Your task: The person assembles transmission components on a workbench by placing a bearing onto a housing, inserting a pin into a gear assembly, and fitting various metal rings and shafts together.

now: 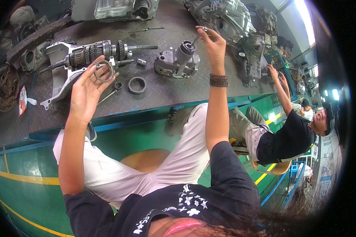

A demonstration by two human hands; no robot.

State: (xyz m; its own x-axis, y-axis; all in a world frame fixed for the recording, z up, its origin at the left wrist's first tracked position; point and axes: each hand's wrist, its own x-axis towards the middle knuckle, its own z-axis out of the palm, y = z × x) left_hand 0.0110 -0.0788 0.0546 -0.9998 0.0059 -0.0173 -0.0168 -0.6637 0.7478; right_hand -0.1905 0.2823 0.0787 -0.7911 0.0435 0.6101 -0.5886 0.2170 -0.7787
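The ring (104, 71), thin toothed metal, is raised above the bench (154, 94), its open face turned toward the camera, in front of the gear shaft (95, 53). The left hand (87, 89) pinches it at its lower rim between thumb and fingertips, the other fingers spread loosely. The right hand (213, 45) is closed on a slim rod (194, 40) held by its upper end; the rod slants down and left, its tip at the top of the grey housing (177, 61) standing on the bench. The gear shaft lies with its long axis across the bench, left to right, resting in a pale casing (59, 81). A dark toothed collar (137, 85) lies flat near the ring. A red-and-white packet (22, 100) lies at the bench's left edge. A seated person (288, 136) in black reaches up to the bench on the right.
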